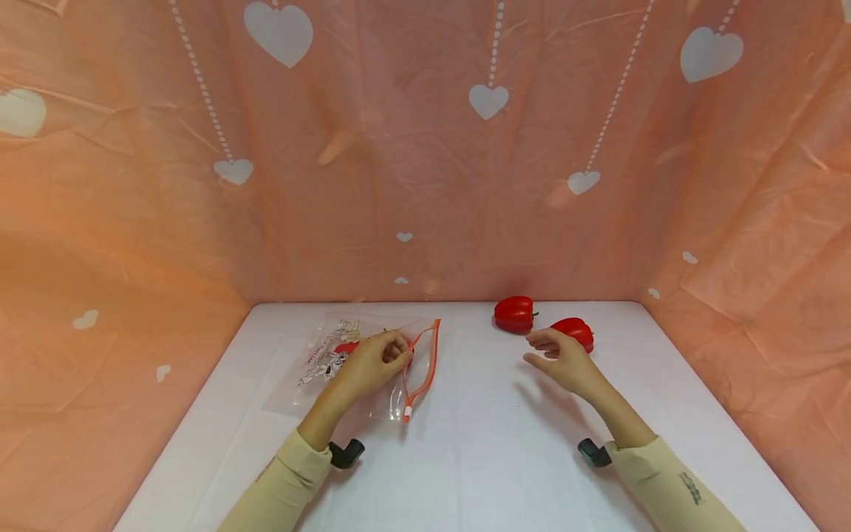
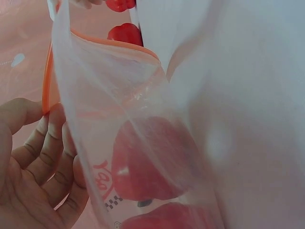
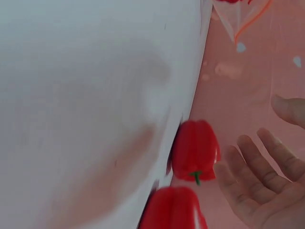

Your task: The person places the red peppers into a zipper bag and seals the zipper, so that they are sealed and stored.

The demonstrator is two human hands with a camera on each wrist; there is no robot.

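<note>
At the left of the table we saw the clear bag, its front printed with cartoon figures, its mouth edged by an orange strip and parted toward the right. Inside, dulled by the plastic, lay two red peppers. Our left hand pinched the bag's rim between thumb and fingers. Farther right, near the back edge, sat a glossy red bell pepper with a green stem, and just beside it a second one. Our right hand hung near them, fingers loosely spread, holding nothing.

Beneath everything we had a white tabletop; orange-pink sheeting with pale hearts walled in the left, back and right.

Beige sleeves and a dark device at each wrist framed the near side. From the head, our left hand covered part of the bag, our right part of the second pepper.
</note>
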